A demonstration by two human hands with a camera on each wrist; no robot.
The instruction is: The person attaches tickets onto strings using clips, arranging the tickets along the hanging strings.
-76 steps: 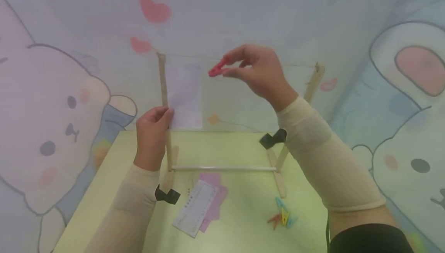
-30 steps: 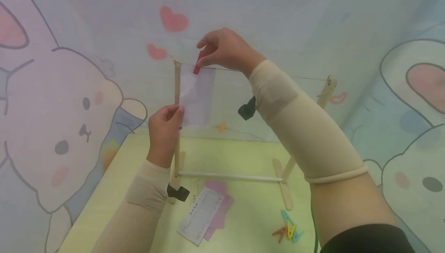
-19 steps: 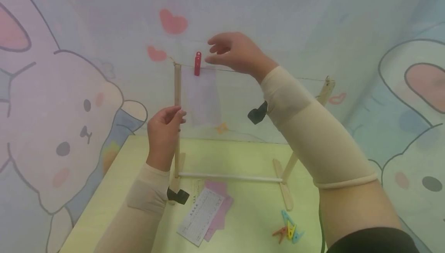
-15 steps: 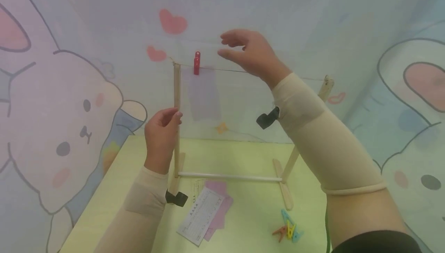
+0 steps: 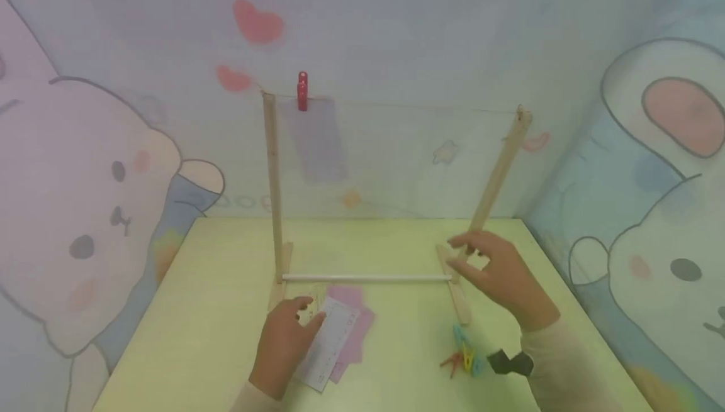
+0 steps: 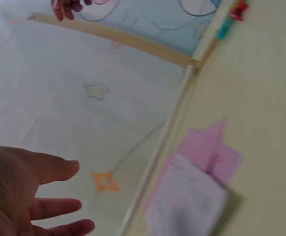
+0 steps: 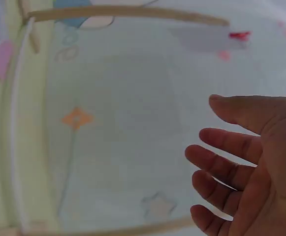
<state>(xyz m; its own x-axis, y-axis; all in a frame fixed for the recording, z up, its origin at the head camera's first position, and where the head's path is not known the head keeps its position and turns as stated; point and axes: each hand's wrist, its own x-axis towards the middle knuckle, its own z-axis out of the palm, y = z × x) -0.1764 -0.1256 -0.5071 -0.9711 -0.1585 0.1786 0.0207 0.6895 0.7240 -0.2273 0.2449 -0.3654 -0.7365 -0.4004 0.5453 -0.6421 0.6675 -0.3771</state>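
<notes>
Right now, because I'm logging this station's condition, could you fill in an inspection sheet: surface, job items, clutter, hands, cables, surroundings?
Surface: pale yellow table, a wooden frame standing on it.
Job items: red clip on the string, a sheet hanging tilted from it; white paper overlapping pink papers, and loose clips, on the table.
Clutter: nothing seen.
Hands: left hand near the white paper, right hand near the right post; neither holds anything.
Cables: nothing seen.
Surroundings: walls printed with cartoon animals and hearts.

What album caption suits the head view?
Red clothespin holding a sheet on a string, left hand and right hand empty below.
</notes>
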